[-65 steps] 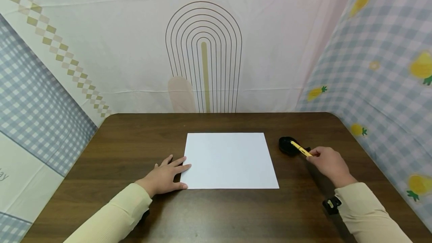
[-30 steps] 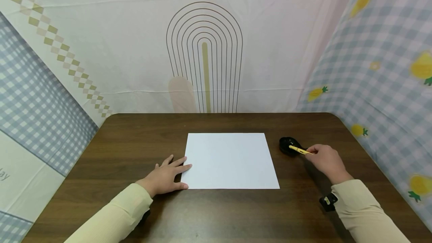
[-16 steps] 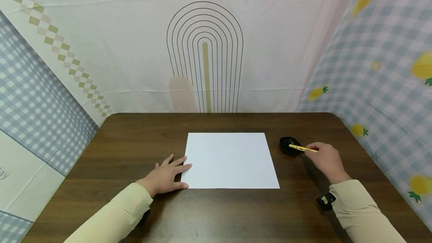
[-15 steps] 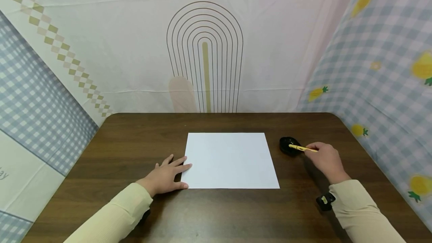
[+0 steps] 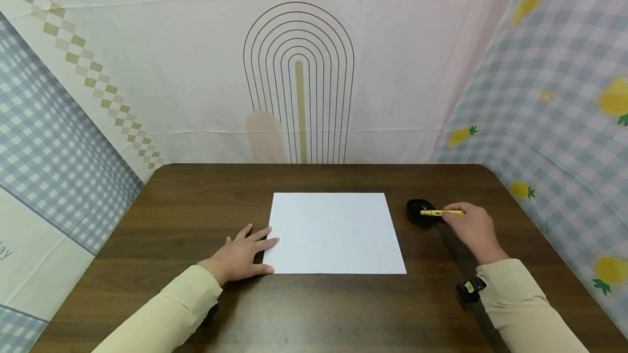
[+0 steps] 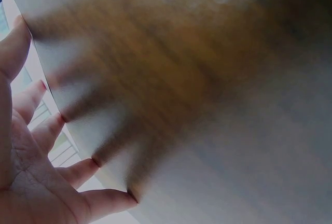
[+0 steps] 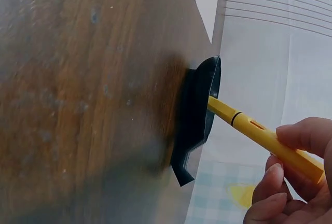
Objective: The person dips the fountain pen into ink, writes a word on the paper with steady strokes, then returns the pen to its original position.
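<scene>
Pinched a yellow pen (image 7: 262, 137) between the thumb and bent fingers of the right hand (image 5: 472, 227), clamped about the rear half of the barrel. Aimed the pen, in the head view, from the hand toward nine o'clock. Had its front end at the mouth of a black dish (image 5: 413, 217). Could not tell contact from a narrow gap inside the dish. Saw, in the right wrist view, a black ring on the pen, a slot farther along the barrel, and a short bent tab on the dish, toward six o'clock.

Found pen and dish to the right of the white sheet (image 5: 336, 233), the dish on the dark wooden table (image 5: 314, 309), apart from the paper, between two and three o'clock from its middle.

Rested the left hand (image 5: 240, 257) at the sheet's left edge, between eight and nine o'clock, fingers spread wide apart. Touched the near corner with the thumb, at eight o'clock, and the paper with the index fingertip, near nine.

Wore pale sleeves (image 5: 162, 315) and, at the right wrist, a small black device (image 5: 469, 290). Showed, beyond the table, a pale cloth (image 5: 402, 70) at twelve o'clock, a blue-checked cloth (image 5: 54, 140) at nine, and a second checked cloth (image 5: 569, 140) with yellow fruit at three.
</scene>
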A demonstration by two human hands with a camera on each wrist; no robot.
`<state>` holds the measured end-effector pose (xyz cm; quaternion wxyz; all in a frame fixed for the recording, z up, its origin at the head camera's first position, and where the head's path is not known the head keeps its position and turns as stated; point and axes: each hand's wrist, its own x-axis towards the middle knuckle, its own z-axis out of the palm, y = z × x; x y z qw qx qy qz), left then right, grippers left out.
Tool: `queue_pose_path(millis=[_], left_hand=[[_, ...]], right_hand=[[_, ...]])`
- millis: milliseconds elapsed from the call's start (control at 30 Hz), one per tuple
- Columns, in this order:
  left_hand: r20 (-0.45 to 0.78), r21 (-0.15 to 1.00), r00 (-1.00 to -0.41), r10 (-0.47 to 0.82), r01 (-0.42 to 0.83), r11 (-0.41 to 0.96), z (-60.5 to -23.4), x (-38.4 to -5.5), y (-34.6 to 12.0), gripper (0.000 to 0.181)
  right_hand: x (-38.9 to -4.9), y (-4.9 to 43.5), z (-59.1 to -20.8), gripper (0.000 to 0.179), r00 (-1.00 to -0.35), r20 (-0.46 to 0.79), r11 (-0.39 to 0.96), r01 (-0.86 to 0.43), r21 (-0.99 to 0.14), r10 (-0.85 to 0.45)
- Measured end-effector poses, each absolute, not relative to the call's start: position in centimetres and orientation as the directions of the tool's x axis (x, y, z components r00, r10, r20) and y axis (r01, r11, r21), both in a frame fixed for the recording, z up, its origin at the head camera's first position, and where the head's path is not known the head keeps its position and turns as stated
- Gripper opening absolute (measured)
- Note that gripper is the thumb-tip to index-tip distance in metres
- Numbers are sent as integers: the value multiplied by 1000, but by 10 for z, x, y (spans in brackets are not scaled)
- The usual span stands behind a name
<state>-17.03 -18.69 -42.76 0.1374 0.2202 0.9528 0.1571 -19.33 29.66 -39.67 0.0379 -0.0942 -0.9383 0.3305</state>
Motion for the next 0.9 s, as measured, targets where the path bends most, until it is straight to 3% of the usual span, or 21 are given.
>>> queue_pose_path(millis=[500, 900], left_hand=[[-187, 360, -866, 463, 379, 853, -427, -169, -186, 66], [-193, 357, -867, 460, 374, 856, -427, -169, -187, 67]], right_hand=[[-203, 297, -397, 46, -980, 46, 751, 119, -650, 196], [-209, 294, -392, 48, -981, 117, 794, 52, -606, 154]])
